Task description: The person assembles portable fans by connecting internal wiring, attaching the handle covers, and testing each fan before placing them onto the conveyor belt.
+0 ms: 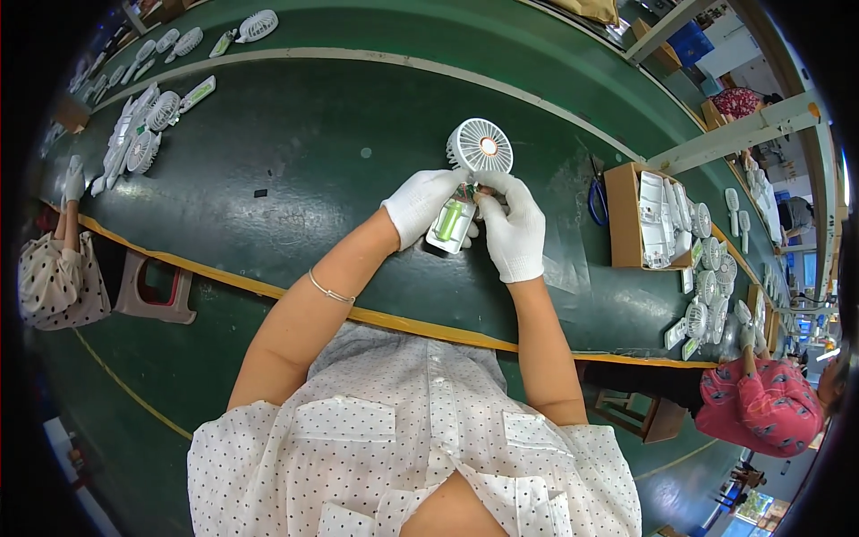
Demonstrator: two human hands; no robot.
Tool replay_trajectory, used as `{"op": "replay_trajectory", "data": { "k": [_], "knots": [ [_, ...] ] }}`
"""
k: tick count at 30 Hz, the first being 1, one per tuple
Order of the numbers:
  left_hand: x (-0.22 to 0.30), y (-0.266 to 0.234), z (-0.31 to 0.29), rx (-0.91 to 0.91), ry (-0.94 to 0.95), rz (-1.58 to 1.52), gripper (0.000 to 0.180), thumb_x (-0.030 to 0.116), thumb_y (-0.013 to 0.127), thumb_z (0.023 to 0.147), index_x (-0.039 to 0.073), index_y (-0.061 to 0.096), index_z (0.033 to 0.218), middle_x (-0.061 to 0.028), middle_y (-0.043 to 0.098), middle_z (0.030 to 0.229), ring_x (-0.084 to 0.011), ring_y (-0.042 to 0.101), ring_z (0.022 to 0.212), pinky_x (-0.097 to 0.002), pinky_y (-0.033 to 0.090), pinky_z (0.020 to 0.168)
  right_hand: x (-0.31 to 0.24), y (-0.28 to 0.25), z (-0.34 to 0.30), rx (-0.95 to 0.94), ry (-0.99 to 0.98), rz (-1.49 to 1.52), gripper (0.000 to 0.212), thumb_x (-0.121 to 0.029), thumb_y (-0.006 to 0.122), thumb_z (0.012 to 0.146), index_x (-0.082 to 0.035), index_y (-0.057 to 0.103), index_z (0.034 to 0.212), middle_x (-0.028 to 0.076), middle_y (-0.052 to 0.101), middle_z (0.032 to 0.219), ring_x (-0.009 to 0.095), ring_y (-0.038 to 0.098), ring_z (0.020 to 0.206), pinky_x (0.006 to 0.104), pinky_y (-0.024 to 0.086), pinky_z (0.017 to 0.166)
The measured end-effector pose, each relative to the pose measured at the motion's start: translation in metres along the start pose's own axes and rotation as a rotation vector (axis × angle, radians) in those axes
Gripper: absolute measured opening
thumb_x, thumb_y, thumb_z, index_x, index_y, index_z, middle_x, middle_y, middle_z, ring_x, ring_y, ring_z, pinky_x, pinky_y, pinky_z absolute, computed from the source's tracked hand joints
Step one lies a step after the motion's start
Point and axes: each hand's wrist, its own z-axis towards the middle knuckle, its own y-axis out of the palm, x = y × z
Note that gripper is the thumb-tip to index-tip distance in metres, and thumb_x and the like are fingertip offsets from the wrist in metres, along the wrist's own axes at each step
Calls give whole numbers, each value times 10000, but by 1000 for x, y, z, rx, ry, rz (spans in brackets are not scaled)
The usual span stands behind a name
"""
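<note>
Both my hands, in white gloves, hold a small white handheld fan [480, 148] above the green table. Its round grille, with an orange ring at the hub, points away from me. The handle is open and shows a green battery cell [450, 220] and a small circuit board with wires near the neck. My left hand [422, 206] grips the handle's left side, fingers closed by the neck. On the other side my right hand [513, 225] pinches at the circuit board area; what is between those fingertips is too small to make out.
Right of me stand a cardboard box [629, 215] of white fan housings, blue-handled pliers [597, 199] and a pile of fans [709, 300]. More fans [143, 134] lie at the left. A conveyor belt [358, 31] runs beyond the table. Co-workers sit on both sides.
</note>
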Motion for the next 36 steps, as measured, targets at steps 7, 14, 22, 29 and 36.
{"op": "replay_trajectory", "data": {
  "k": [7, 14, 22, 29, 36],
  "knots": [
    [0, -4, 2, 8, -23, -30, 366, 297, 457, 1035, -32, 576, 1141, -154, 683, 933, -265, 717, 711, -411, 631, 595, -7, -3, 0, -49, -75, -182, 270, 17, 625, 869, -94, 735, 1090, 97, 651, 917, 190, 660, 769, 300, 518, 716],
    [-3, -7, 7, 33, -14, -94, 316, 245, 457, 1030, -24, 593, 1123, -140, 678, 1000, -251, 708, 857, -371, 614, 745, -2, 3, -2, -27, -176, -308, 264, -2, 644, 868, -116, 740, 1086, 100, 659, 954, 244, 659, 891, 319, 516, 766],
    [-9, -11, 3, 64, 459, 752, 290, 211, 444, 1018, 11, 606, 1152, -90, 668, 1032, -149, 644, 929, -301, 531, 830, -5, 5, -6, -29, -353, -527, 324, -15, 641, 798, -168, 734, 1068, 67, 618, 870, 270, 617, 818, 374, 502, 705],
    [-7, -7, 3, 103, 473, 716, 338, 280, 395, 1048, 34, 587, 1176, -87, 645, 1078, -146, 621, 952, -332, 529, 856, -2, 10, -10, -14, -374, -564, 295, -75, 642, 808, -218, 714, 1055, 64, 624, 888, 280, 618, 835, 380, 507, 705],
    [-1, -11, 12, -85, 101, -146, 301, 211, 554, 997, 22, 575, 1231, -115, 653, 1088, -191, 658, 962, -324, 549, 834, -3, 8, -7, 5, -340, -421, 348, 3, 649, 788, -97, 670, 1121, 85, 652, 898, 267, 643, 818, 371, 521, 720]
  ]
}}
